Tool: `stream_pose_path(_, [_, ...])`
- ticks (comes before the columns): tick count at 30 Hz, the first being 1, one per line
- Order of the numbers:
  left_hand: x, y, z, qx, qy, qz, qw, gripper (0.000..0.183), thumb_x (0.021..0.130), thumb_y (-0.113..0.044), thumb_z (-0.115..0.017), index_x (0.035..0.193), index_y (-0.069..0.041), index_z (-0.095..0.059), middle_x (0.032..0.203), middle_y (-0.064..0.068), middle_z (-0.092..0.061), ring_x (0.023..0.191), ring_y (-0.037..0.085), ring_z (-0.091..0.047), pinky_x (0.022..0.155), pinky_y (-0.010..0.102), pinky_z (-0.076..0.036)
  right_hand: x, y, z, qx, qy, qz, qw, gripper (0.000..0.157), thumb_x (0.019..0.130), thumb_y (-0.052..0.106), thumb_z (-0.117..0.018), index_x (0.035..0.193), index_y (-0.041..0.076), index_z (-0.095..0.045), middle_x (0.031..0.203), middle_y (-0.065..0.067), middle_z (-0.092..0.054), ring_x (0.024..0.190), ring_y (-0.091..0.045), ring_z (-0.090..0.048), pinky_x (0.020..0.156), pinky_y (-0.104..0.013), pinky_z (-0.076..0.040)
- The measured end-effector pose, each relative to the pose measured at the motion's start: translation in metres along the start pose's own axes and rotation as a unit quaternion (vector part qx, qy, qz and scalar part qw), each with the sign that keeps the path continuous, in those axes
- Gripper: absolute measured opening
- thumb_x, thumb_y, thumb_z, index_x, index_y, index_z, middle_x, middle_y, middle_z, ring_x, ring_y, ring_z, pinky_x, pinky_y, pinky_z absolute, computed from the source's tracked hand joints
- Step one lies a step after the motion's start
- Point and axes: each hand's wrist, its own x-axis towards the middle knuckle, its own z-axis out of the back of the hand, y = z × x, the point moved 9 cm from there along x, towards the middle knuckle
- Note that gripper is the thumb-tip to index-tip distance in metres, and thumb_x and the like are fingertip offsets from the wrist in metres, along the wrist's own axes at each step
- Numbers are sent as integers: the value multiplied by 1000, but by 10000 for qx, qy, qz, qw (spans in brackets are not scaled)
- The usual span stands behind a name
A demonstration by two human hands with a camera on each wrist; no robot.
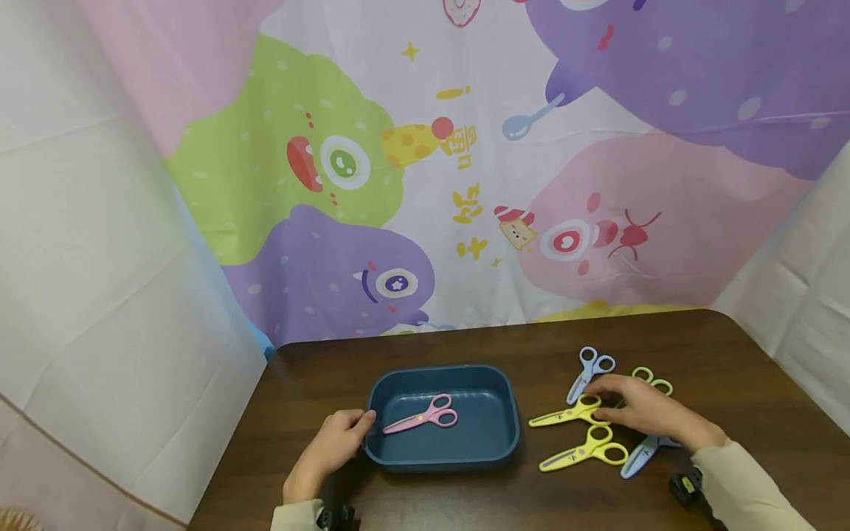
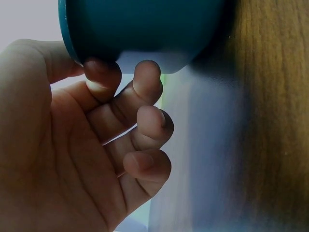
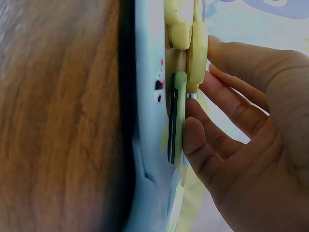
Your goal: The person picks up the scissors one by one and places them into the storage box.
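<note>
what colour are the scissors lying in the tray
Pink; the scissors show best in the head view.

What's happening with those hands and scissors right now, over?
Left hand holding tray by its left end. Right hand pinching upper yellow scissors by the handles. Pink scissors in tray. Crowding close: green scissors, lower yellow scissors.

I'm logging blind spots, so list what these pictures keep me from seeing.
Green scissors: head view; partly hidden by the right hand.
Lower blue scissors: head view; handles mostly hidden by that hand.
Tray: left wrist view; cut off by the top edge.
</note>
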Motion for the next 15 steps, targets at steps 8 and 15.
stream_pose_path(8, [1, -1, 0, -35, -4, 3, 10000, 40, 107, -26, -55, 71, -7, -55, 60, -2, -47, 53, 14, -48, 53, 28, -39, 1, -1, -3, -84, -8, 90, 9999, 35, 93, 27, -77, 120, 5, -70, 116, -9, -72, 105, -28, -69, 83, -35, -56])
stream_pose_path(15, [0, 1, 0, 26, -7, 12, 10000, 41, 107, -28, -55, 71, -9, -55, 60, -2, -48, 53, 13, -48, 52, 27, -39, 3, 1, -5, -96, -88, 250, 9996, 29, 94, 24, -76, 117, 6, -73, 114, -9, -73, 104, -23, -69, 84, -35, -56])
